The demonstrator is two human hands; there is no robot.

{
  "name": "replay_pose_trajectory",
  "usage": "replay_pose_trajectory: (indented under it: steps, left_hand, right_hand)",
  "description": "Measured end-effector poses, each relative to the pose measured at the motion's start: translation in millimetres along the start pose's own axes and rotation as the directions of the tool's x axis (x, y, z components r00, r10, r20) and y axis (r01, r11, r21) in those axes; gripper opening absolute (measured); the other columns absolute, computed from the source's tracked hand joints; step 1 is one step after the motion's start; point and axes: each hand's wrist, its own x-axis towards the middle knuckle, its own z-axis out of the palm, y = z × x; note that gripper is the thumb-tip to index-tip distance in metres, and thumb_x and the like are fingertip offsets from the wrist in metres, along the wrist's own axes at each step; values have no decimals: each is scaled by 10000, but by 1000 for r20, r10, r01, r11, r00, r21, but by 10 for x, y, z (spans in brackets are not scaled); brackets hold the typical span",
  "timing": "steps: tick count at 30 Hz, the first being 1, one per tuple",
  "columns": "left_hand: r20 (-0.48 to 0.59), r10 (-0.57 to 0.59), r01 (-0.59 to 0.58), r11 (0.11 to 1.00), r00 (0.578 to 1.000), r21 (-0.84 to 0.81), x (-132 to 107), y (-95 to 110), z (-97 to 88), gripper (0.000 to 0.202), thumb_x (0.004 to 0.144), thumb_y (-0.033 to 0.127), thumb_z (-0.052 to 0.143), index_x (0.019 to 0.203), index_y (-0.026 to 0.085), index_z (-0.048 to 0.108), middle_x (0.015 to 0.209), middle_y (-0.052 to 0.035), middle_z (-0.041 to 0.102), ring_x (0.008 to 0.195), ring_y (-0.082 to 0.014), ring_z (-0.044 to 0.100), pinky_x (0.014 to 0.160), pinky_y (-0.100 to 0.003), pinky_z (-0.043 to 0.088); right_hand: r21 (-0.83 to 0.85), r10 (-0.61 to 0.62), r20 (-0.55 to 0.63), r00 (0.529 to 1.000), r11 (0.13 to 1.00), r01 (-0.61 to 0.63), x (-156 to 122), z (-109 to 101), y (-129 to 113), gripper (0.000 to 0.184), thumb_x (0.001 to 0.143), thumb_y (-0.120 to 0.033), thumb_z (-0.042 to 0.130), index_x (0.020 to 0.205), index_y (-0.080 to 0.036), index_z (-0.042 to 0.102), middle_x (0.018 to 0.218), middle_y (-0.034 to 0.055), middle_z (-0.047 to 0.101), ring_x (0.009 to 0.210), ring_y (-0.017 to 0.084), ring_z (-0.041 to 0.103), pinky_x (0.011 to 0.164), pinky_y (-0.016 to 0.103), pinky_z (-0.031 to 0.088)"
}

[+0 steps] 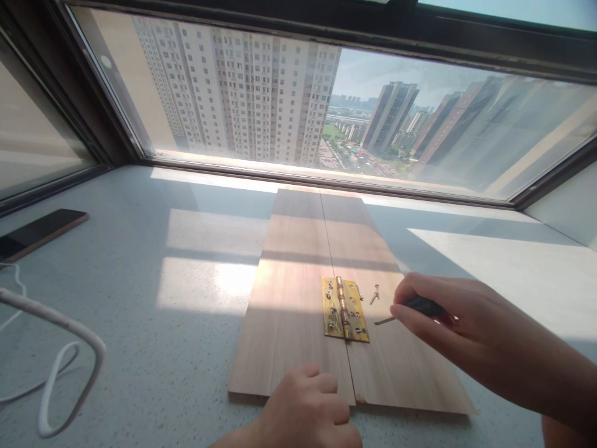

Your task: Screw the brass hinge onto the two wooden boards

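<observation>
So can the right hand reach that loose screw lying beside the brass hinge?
Probably yes. The right hand, gripping a screwdriver, hovers near the loose screw, only bare board between them; the left hand sits at the near edge, clear of it.

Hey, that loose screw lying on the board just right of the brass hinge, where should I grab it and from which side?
Probably pinch the loose screw across its thin shank, from straight above. It lies flat on the right board, so nothing can slip under it, and the hinge crowds its left. The right hand holds the screwdriver, close by.
</observation>
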Motion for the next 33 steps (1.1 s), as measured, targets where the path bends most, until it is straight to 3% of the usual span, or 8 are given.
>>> replay_pose_trajectory:
  steps: [3,5,9,13,17,22,28,33]
  left_hand:
    - [-10,2,-2,1000,1000,4,3,-2,3,462,903,274,591,538,173,327,476,47,370,473,-118,321,472,-275,140]
    - [-23,2,-2,1000,1000,2,5,-3,7,461,913,266,571,534,173,325,474,44,365,469,-119,316,469,-276,137]
    - [-24,1,-1,1000,1000,-1,4,3,3,455,907,280,574,528,177,342,466,43,366,468,-123,314,473,-282,129]
    - [-9,-16,17,1000,1000,13,-7,22,-5,503,910,415,576,517,180,368,474,37,389,472,-124,313,481,-294,121]
    - [4,-35,35,999,999,3,-10,33,-7,509,912,415,562,500,177,380,477,31,385,475,-126,322,476,-303,126]
    - [-4,-48,48,999,999,-6,-3,42,-9,492,888,405,582,494,179,394,472,30,381,465,-128,328,464,-306,128]
    - [22,-60,60,998,998,-3,-17,58,-22,486,808,426,668,499,182,383,462,38,399,457,-119,352,454,-305,143]
    - [27,-57,57,998,998,-5,-25,56,-14,489,806,425,666,506,181,366,463,38,400,460,-115,357,463,-301,146]
  right_hand:
    - [-30,9,-11,1000,1000,-10,-2,-10,56,475,933,-497,449,561,-219,347,478,-37,385,442,108,368,436,276,261]
    - [-46,39,60,997,998,-37,-18,58,63,481,937,-489,427,554,-218,323,483,-28,405,451,114,374,459,285,267]
    - [-143,199,347,917,977,-158,-38,295,-20,415,920,-528,448,642,-229,517,607,12,588,557,172,489,519,308,285]
    - [-279,281,455,845,946,-164,38,460,-146,372,909,-509,487,698,-228,611,707,53,669,641,220,564,539,317,250]
    - [-377,275,469,840,922,-92,119,520,-196,359,927,-372,424,658,-214,603,714,76,681,611,209,568,525,321,192]
    - [-365,244,462,852,928,-67,91,473,-152,261,880,-286,423,681,-227,581,694,45,665,576,178,518,521,314,198]
    - [-351,340,404,849,915,-200,44,281,92,252,890,-378,443,741,-249,600,679,13,646,598,174,507,538,301,258]
    - [-353,395,325,860,894,-277,78,353,304,256,882,-367,459,782,-237,655,692,31,658,602,177,527,532,291,263]
